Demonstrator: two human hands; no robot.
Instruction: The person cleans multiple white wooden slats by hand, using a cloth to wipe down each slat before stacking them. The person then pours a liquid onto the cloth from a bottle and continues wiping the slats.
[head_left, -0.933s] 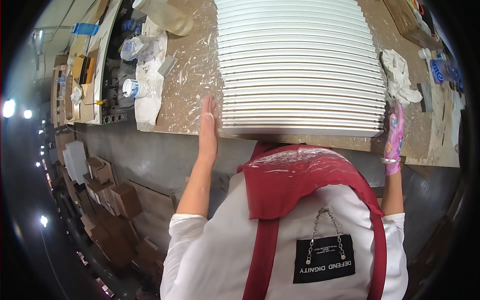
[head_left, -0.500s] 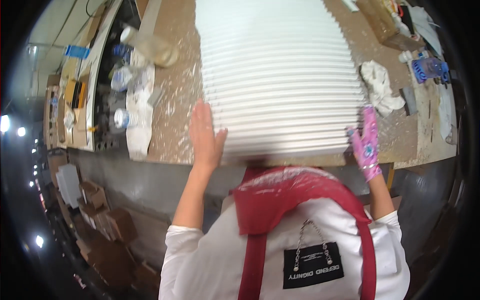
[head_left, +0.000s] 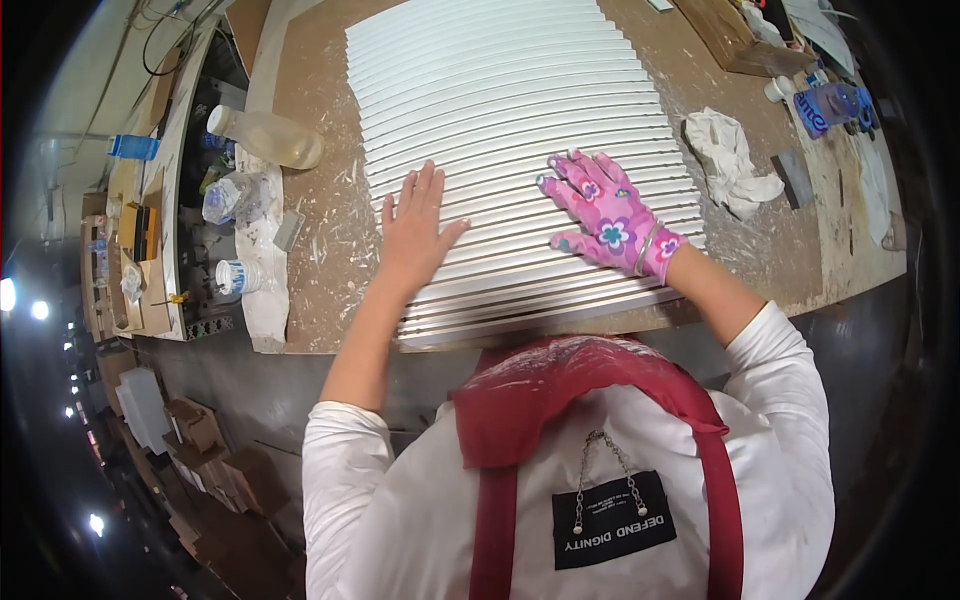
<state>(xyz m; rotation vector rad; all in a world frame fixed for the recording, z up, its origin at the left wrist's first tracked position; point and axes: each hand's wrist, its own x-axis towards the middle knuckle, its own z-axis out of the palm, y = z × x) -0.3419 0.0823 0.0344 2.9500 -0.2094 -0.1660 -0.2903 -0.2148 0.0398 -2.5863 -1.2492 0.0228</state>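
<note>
White narrow slats (head_left: 520,100), many, laid parallel in one broad ribbed row; location: on a brown, paint-smeared worktable (head_left: 325,215), the nearest slat close to its front edge. Left hand (head_left: 418,228), bare: over the left ends of the slats toward their nearer side, palm down, fingers extended, thumb held apart, gripping nothing. Right hand (head_left: 602,212), in a pink flower-patterned glove with a silvery band at the wrist: over the right half of the slats, palm down, fingers spread wide, nothing grasped; firmness of contact cannot be told for either hand. Just right of the slats: one crumpled off-white cloth (head_left: 725,160). Farther right of the slats: one flat grey rectangular block (head_left: 793,182); one purple-blue plastic bottle (head_left: 822,107); one open wooden box (head_left: 735,40) with mixed contents, toward their far end. Left of the slats: one cloudy translucent bottle (head_left: 268,138); one small grey block (head_left: 288,230); one white-and-blue cup (head_left: 237,277). Nearer than the slats: one red apron (head_left: 590,385), streaked white, worn over a white top (head_left: 440,500).
</note>
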